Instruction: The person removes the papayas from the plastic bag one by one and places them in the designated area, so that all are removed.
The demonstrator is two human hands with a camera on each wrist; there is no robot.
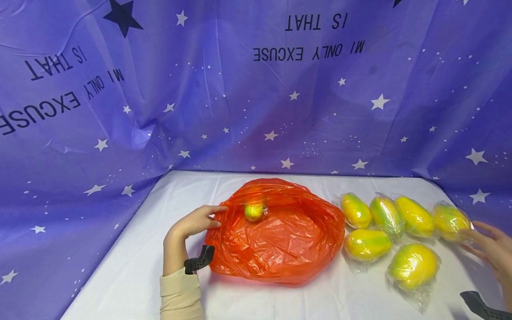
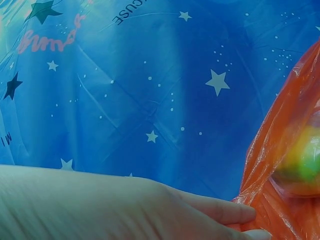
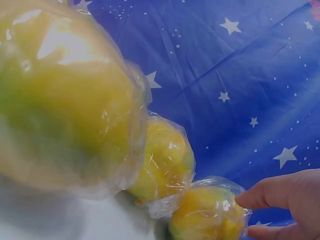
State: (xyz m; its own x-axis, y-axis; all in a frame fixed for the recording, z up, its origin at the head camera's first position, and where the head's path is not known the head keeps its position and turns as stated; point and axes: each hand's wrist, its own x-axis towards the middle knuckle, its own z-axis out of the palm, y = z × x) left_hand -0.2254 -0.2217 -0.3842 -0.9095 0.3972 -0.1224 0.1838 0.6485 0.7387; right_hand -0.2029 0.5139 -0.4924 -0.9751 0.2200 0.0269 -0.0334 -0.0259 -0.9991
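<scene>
A red plastic bag (image 1: 280,240) lies spread on the table with its mouth gaping. Inside it, toward the upper left, sits one yellow-green mango (image 1: 254,211), also visible through the film in the left wrist view. My left hand (image 1: 200,221) pinches the bag's left edge between thumb and finger. Over at the far right, my right hand (image 1: 490,246) reaches to the rightmost plastic-wrapped mango (image 1: 450,221), its extended fingers touching the fruit's right end. The right wrist view has this wrapped mango (image 3: 207,215) at the fingertips.
Several more wrapped mangoes stand between the bag and my right hand, among them a large one in front (image 1: 414,266) and one close to the bag (image 1: 367,244). A white cloth (image 1: 132,275) covers the table. A purple star-printed curtain (image 1: 248,98) hangs behind.
</scene>
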